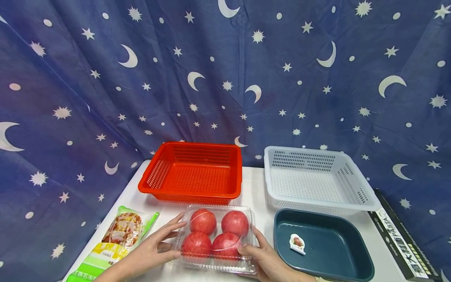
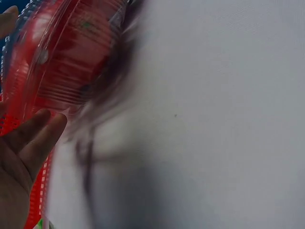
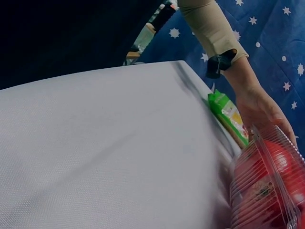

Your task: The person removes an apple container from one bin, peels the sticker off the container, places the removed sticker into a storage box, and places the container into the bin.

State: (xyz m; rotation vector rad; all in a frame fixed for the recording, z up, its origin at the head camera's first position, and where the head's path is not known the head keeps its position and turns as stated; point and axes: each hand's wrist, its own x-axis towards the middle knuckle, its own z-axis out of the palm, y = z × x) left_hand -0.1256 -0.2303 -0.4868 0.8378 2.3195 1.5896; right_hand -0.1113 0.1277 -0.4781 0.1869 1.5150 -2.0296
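Note:
A clear plastic clamshell box (image 1: 215, 264) of several round red fruits (image 1: 203, 221), which look like apples, is between my two hands at the front middle. Along its left side my left hand (image 1: 155, 246) spreads fairly straight fingers, some touching the edge. My right hand (image 1: 264, 256) grips the right front corner, thumb over the top. In the left wrist view, part of the box (image 2: 76, 52) shows above spread fingers (image 2: 43, 138). In the right wrist view the box (image 3: 267, 186) fills the lower right corner; the right hand is hidden there.
Behind stand a red basket (image 1: 201, 192) and a white basket (image 1: 317, 201). A dark blue tub (image 1: 324, 246) with a fruit sticker (image 1: 297, 243) sits at right, beside long black pasta boxes (image 1: 405, 239). A green food bag (image 1: 116, 243) lies left. Starry curtain hangs behind.

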